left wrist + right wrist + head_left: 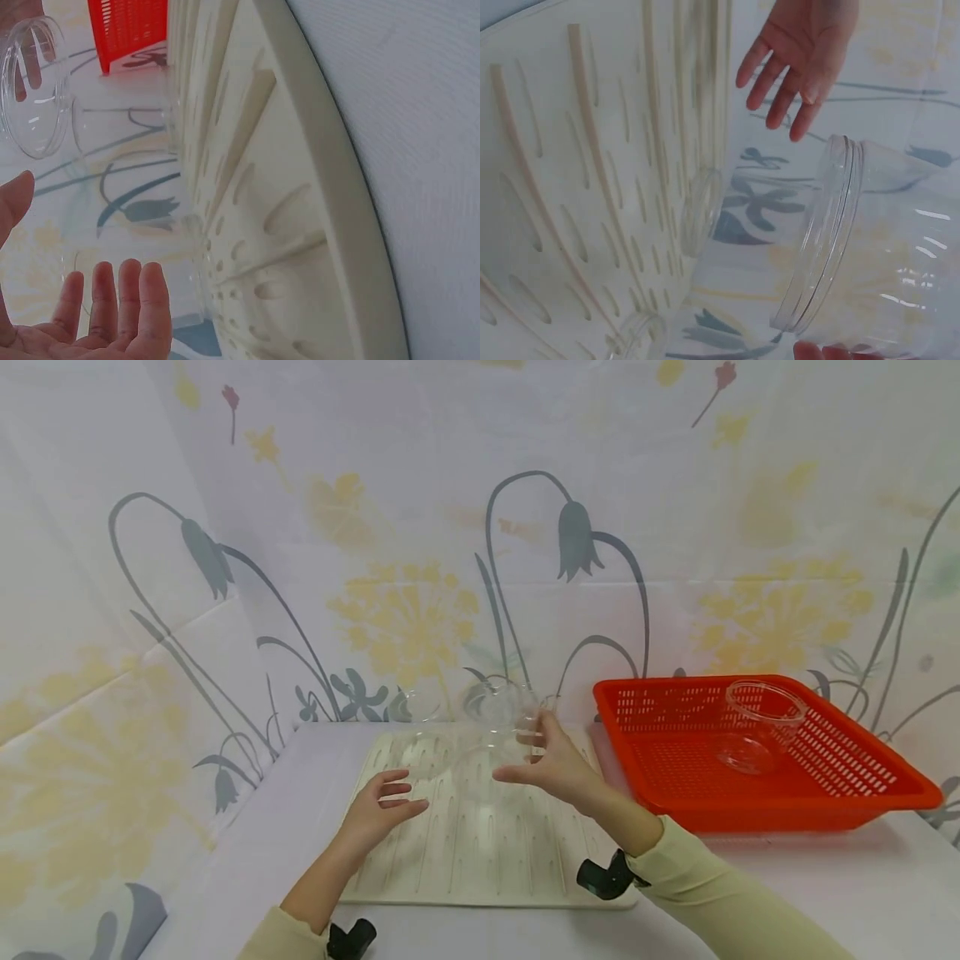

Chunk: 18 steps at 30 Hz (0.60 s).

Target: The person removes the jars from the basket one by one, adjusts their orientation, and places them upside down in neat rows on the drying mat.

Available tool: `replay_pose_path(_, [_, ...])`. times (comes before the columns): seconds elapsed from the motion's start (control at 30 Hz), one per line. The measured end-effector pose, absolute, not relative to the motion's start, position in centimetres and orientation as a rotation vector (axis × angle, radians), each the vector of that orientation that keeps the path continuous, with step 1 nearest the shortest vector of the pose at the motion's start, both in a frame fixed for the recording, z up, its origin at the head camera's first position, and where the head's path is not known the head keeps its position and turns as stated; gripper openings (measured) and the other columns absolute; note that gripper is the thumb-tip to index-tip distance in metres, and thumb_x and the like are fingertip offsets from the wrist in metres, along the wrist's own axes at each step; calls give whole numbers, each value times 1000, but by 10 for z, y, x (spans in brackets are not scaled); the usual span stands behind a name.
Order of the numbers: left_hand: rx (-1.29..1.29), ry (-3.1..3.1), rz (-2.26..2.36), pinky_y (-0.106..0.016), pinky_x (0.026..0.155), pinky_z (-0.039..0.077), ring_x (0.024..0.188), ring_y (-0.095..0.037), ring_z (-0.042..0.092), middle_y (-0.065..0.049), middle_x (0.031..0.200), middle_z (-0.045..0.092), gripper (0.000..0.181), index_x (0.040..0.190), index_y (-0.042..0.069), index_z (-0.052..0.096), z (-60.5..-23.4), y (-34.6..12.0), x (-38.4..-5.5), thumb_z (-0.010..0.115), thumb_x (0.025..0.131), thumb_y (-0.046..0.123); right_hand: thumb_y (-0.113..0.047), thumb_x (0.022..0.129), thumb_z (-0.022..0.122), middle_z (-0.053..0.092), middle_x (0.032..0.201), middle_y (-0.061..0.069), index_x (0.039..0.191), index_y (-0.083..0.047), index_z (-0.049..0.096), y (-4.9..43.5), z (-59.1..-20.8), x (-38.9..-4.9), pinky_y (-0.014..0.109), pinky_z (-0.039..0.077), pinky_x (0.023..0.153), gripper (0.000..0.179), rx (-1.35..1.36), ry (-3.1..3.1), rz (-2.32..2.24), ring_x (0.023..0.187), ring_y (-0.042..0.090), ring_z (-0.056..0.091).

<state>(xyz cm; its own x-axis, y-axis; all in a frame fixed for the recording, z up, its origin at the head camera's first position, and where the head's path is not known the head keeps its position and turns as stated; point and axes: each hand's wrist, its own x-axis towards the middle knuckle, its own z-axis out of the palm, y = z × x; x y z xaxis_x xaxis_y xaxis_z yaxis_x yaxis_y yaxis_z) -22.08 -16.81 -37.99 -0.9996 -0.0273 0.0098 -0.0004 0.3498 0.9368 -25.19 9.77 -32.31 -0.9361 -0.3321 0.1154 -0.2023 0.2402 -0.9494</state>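
My right hand (558,767) grips a clear plastic jar (885,255) by its side, over the back part of the cream ridged mat (480,868). Its ringed mouth faces down toward the mat. My left hand (380,810) is off to the left with fingers spread and nothing in them; in the right wrist view this left hand (802,64) is apart from the jar. Two more clear jars stand mouth down on the mat: one jar (135,262) beyond my left fingers, another jar (124,131) beside it.
A red perforated basket (750,820) stands on the right of the white-covered table (255,877). Inside it another clear jar (757,747) stands upright. A flower-patterned cloth (420,527) rises behind the table.
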Motion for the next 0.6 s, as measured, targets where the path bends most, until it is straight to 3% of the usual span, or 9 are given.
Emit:
replay_pose_path(0.17, [76, -2594, -1733, -46, 87, 45, 110, -35, 52, -21, 125, 51, 63, 132, 3, 44, -379, -181, -219, 74, 81, 23, -22, 71, 82, 34, 140, 19, 141, -10, 24, 90, -329, -252, 50, 45, 88, 91, -454, 2383, -1800, 119, 43, 42])
replay_pose_path(0.6, [170, -2644, -1676, -45, 87, 46, 114, -40, 48, -27, 128, 46, 67, 134, -2, 38, -382, -218, -211, 72, 81, 20, -21, 71, 83, 33, 140, 18, 141, -9, 25, 70, -342, -253, 50, 45, 89, 92, -462, 2349, -1803, 120, 42, 42])
